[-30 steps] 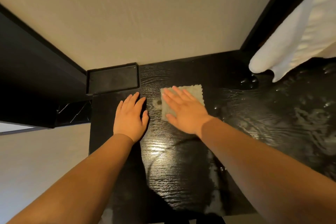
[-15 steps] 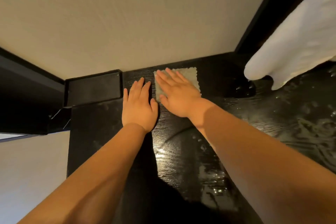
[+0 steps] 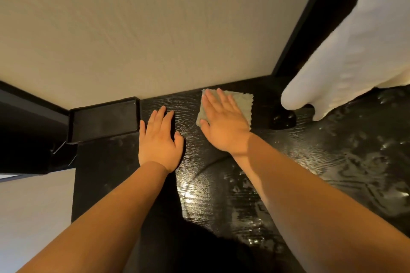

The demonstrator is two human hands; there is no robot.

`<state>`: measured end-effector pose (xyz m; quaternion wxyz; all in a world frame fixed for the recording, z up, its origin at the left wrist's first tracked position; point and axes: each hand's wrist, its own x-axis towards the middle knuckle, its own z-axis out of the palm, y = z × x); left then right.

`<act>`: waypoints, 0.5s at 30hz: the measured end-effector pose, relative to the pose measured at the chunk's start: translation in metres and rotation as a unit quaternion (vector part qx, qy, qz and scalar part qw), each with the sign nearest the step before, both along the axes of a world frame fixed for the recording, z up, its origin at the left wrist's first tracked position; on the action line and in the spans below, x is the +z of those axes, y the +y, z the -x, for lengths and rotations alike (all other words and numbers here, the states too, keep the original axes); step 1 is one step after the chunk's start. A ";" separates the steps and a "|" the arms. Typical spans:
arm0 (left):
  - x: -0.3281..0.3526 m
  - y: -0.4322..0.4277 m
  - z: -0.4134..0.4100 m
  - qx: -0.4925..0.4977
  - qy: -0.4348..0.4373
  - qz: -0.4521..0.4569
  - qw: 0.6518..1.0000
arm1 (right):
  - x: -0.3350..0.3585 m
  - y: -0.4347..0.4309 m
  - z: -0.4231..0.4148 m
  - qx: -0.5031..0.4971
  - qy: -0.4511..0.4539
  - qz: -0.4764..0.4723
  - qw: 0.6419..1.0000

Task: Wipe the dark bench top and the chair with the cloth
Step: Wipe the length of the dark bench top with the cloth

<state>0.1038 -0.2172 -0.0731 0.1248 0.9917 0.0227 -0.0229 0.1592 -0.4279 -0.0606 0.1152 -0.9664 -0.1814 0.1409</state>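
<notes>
The dark wood-grain bench top (image 3: 221, 195) fills the lower middle and right, glossy with wet streaks. A small grey-green cloth (image 3: 244, 106) lies flat at its far edge against the wall. My right hand (image 3: 224, 122) presses on the cloth with straight, spread fingers and covers most of it. My left hand (image 3: 159, 139) rests flat on the bare bench to the left of the cloth, fingers straight. No chair is in view.
A beige wall (image 3: 155, 29) rises behind the bench. A black box-shaped block (image 3: 104, 119) sits at the back left corner. White fabric (image 3: 346, 51) hangs down at the upper right, above wet spots on the bench. The bench's left edge drops to a pale floor (image 3: 33, 217).
My right hand has pushed the cloth away from me to the wall and a little to the right. My left hand stays flat on the bench beside it.
</notes>
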 end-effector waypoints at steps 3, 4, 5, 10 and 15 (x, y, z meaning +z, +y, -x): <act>0.000 0.001 0.000 -0.001 0.003 0.003 1.000 | 0.000 -0.028 -0.009 -0.001 0.005 0.010 1.000; 0.000 0.001 0.000 0.000 0.004 0.004 1.000 | 0.000 -0.040 -0.011 -0.037 0.003 0.026 0.999; 0.000 0.001 0.000 0.001 0.005 0.004 1.000 | 0.000 -0.051 -0.013 -0.079 0.001 0.046 0.996; 0.000 0.000 -0.001 0.001 0.003 0.003 1.000 | 0.002 -0.043 -0.009 -0.163 0.020 0.067 0.984; 0.001 -0.001 0.001 0.007 0.001 0.004 1.000 | 0.002 -0.005 0.010 0.036 0.024 0.007 0.999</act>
